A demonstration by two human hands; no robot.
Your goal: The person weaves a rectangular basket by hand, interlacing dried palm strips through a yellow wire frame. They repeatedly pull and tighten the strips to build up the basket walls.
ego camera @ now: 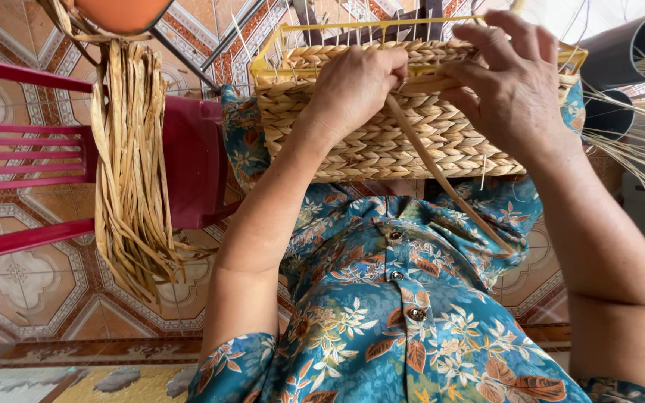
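Observation:
A half-woven straw basket on a yellow wire frame rests on my lap, its braided side facing me. My left hand presses against the upper rows, fingers curled and pinching a flat dried strand that trails down over my blue floral shirt. My right hand grips the weave at the top right edge of the basket, fingers bent over the rim.
A thick bundle of dried straw strands hangs over a red plastic chair at my left. Loose thin fibres and dark pipes lie at the right. Patterned floor tiles are below.

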